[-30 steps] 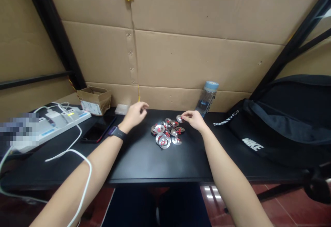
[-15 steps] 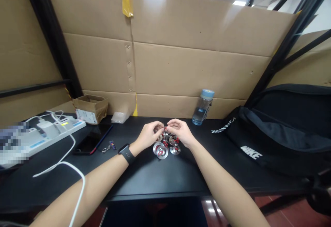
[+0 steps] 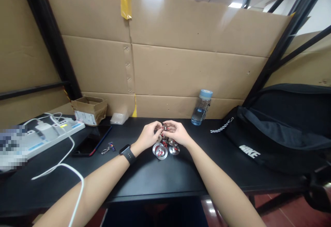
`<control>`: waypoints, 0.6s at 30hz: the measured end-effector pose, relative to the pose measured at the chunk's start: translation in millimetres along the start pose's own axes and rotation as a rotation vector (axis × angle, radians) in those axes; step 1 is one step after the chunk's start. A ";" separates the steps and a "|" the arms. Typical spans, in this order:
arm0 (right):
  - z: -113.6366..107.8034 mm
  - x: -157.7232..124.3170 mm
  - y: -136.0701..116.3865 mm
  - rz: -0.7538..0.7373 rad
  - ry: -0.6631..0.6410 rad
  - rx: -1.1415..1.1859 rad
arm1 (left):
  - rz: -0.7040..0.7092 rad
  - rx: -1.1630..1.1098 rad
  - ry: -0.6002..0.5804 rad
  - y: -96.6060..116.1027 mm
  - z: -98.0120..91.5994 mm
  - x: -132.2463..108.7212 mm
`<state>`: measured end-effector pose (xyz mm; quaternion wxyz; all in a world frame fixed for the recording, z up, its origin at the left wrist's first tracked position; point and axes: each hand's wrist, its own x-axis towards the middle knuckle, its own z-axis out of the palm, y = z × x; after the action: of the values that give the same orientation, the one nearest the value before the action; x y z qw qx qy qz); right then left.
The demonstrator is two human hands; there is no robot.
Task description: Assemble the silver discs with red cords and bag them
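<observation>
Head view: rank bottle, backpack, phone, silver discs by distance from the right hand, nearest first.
From the right hand:
1. Silver discs: in a pile at the fingers
2. Bottle: beyond the hand, to its right
3. Backpack: farther right
4. Phone: far left, past the left hand

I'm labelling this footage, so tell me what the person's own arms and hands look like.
The left hand and right hand are ungloved, and no sleeves show on the forearms. A black watch circles the left wrist; the right wrist is bare.
</observation>
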<state>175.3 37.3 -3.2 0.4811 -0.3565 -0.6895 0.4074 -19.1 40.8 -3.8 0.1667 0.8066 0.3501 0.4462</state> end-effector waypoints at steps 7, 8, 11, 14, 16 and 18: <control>-44.0 6.3 11.5 -0.067 0.210 -0.519 | -0.176 0.157 -0.031 -42.6 -22.6 7.3; -54.7 7.0 14.5 -0.051 0.253 -0.595 | -0.190 0.223 -0.088 -50.4 -27.6 7.3; -85.1 5.4 24.3 0.137 0.282 -0.786 | -0.253 0.371 -0.147 -71.0 -39.8 5.8; -105.8 -0.7 31.4 0.211 0.271 -0.792 | -0.288 0.429 -0.155 -82.8 -46.5 4.3; -113.5 -4.6 33.9 0.229 0.268 -0.782 | -0.306 0.473 -0.165 -85.1 -49.0 4.1; -118.0 -7.0 34.7 0.245 0.258 -0.779 | -0.314 0.515 -0.178 -84.2 -51.0 4.4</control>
<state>293.2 71.2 -13.1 0.3411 -0.6389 -0.6785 0.1226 -95.2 100.6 -22.3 0.0539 0.7943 0.5559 0.2391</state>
